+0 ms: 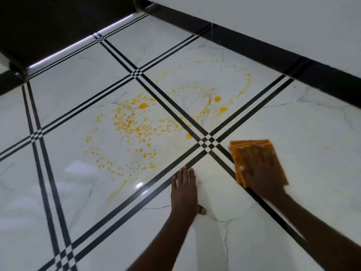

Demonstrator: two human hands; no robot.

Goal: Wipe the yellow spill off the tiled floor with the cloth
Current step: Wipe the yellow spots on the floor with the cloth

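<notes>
Floor (293, 133) is glossy white marble-look tile with black inlay stripes, shiny enough to throw glare. Cloth (240, 145) looks like soft matt orange fabric, folded. Spill (136, 130) is wet, beaded yellow droplets.

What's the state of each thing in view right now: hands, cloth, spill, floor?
left hand: open, flat on the floor, empty
right hand: spread flat, pressing on the cloth
cloth: orange, folded, lying on the tile right of the spill
yellow spill: droplets and smears across two tiles, mostly unwiped
tiled floor: glossy, wet where spilled
</notes>
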